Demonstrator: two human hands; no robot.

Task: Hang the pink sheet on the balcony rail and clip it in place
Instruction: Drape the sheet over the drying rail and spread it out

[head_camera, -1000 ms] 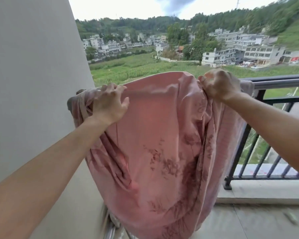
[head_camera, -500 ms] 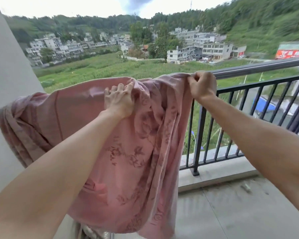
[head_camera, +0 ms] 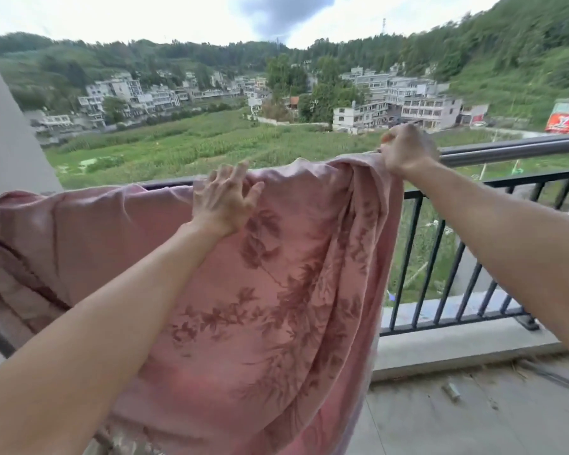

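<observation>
Sheet of pink fabric with a darker leaf print (head_camera: 276, 290) hangs over the dark metal balcony rail (head_camera: 506, 151), bunched in folds. My left hand (head_camera: 222, 200) presses flat on it at the rail top, fingers spread; my right hand (head_camera: 404, 152) grips its gathered edge on the rail. Draping looks mostly done; spreading and clipping remain, no clips visible.

home balcony — black rail (head_camera: 513, 149) | concrete floor (head_camera: 473, 421) — village houses (head_camera: 408, 106) beyond
</observation>
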